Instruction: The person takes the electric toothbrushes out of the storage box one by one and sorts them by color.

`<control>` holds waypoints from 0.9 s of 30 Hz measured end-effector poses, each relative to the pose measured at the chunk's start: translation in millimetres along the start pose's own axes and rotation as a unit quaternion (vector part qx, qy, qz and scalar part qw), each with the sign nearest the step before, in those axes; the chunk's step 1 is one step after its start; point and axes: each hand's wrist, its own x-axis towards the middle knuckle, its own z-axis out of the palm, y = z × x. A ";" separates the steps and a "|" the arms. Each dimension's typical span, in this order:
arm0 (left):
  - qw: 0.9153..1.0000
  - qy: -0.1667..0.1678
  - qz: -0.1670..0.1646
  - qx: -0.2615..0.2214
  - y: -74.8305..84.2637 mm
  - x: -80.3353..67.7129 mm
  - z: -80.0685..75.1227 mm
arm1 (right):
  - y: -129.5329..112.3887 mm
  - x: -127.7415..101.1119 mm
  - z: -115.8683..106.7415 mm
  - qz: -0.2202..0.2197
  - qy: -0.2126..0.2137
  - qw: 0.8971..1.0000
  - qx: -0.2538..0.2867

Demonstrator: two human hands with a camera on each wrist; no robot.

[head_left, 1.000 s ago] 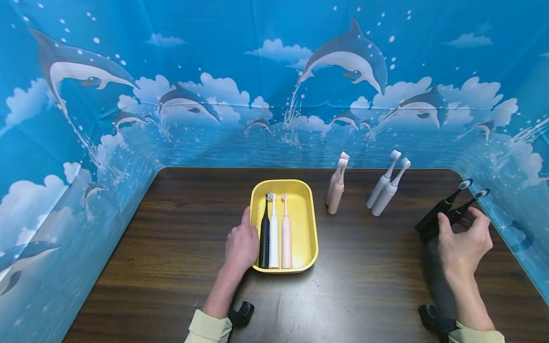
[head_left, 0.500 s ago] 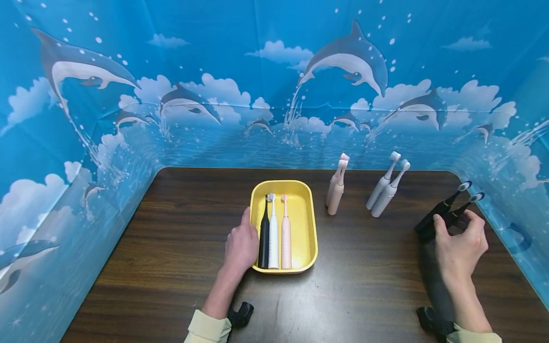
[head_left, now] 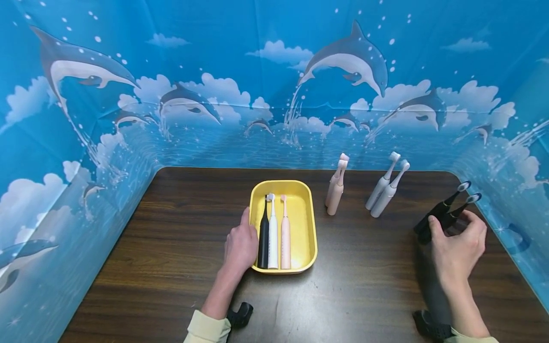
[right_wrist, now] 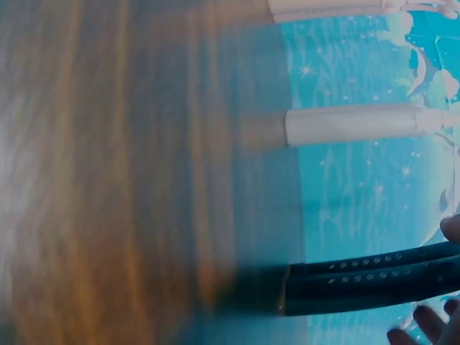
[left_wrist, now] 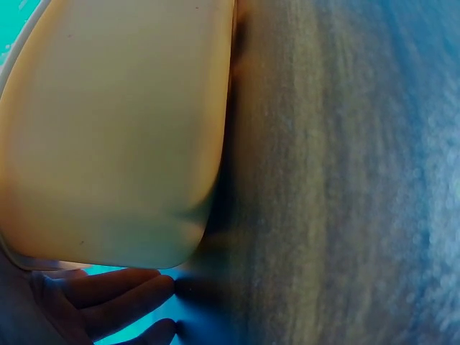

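My left hand (head_left: pixel 241 245) rests against the left side of a yellow tray (head_left: pixel 312 228); the left wrist view shows its fingers (left_wrist: pixel 129 302) fairly straight beside the tray wall. Inside the tray lie a black toothbrush (head_left: pixel 263 243), a white toothbrush (head_left: pixel 273 240) and a pink toothbrush (head_left: pixel 286 243), side by side. At the right, my right hand (head_left: pixel 459 252) holds the nearer of two upright black electric toothbrushes (head_left: pixel 451 218) between thumb and fingers. The other black toothbrush (head_left: pixel 436 212) stands close behind it. Both lean slightly right in the head view.
Two pink toothbrushes (head_left: pixel 335 196) stand upright right of the tray. Two white toothbrushes (head_left: pixel 383 197) stand between them and the black pair. A blue dolphin-print curtain (head_left: pixel 266 95) borders the dark wooden table (head_left: pixel 180 228) at the back and sides.
The head of the nearer black toothbrush has shifted slightly left and down together with my right hand. My left hand and the tray have stayed in place.
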 end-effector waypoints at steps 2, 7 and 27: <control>1.000 -0.001 -0.002 -0.001 0.4 -0.3 -0.2 | -4.0 0.5 -0.3 0.013 0.015 1.000 0.007; 1.000 -0.005 -0.004 0.000 0.0 -0.5 0.1 | -17.5 -2.6 -2.3 -0.008 0.116 0.991 0.058; 1.000 0.001 0.005 0.003 -0.8 1.2 0.6 | -121.7 -120.7 61.5 -0.209 -0.179 0.876 0.397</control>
